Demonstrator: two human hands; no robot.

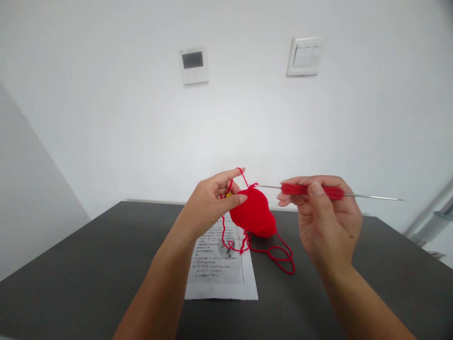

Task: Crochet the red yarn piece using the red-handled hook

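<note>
My left hand point(219, 193) pinches a red crocheted piece point(252, 212) between thumb and fingers, with red yarn looped over its raised index finger. A small yellow item point(229, 194) shows beside those fingers. My right hand point(323, 212) is closed around the red handle of a double-ended crochet hook point(331, 191). The hook's left tip meets the yarn at the top edge of the red piece; its other metal end points right. Loose red yarn point(283, 259) hangs and curls below the piece, over the paper and the table.
A printed paper sheet point(222, 288) lies on the dark table point(106, 264) under the left hand. Behind stands a white wall with a thermostat panel point(194, 66) and a light switch point(305, 56). Grey pipe-like parts point(433, 222) are at the right edge.
</note>
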